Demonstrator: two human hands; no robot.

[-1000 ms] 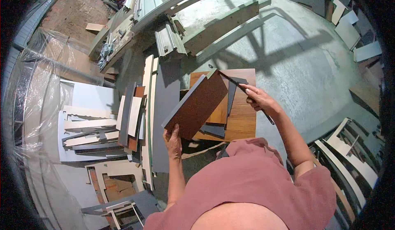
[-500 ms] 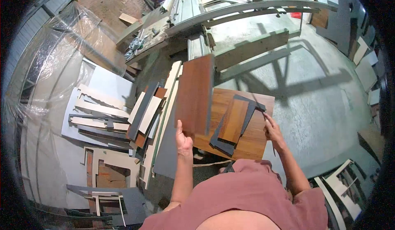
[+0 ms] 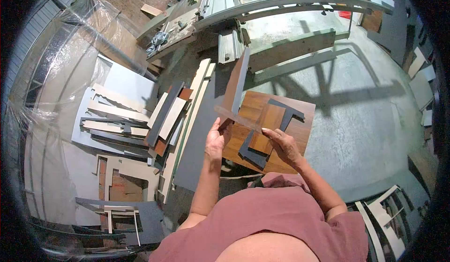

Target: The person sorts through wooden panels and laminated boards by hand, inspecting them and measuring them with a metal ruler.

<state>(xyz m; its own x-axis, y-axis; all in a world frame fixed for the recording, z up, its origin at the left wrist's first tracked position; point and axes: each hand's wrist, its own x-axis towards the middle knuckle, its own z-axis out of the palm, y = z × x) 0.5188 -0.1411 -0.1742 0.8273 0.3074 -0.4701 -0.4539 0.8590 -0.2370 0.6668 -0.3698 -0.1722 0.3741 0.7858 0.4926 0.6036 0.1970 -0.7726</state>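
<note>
Where the dark brown board (image 3: 236, 84) showed its broad face half a second back, the head view now has it turned edge-on. It stands near upright above the wood-grain panel (image 3: 300, 121) on the concrete floor (image 3: 365, 98). Left hand (image 3: 216, 142) grips its lower end, fingers closed together round the corner. Right hand (image 3: 285, 145) has come up off the grey offcuts (image 3: 253, 156); fingers loosely spread, index tip at the board's bottom edge, nothing pinched. The thin dark tool it carried a second ago is not seen now. Judgement: the handling has passed from tool work to turning and feeling the board bare-handed. Offcut pile (image 3: 117, 121) at left and saw frame (image 3: 281, 2) behind, both well apart.
</note>
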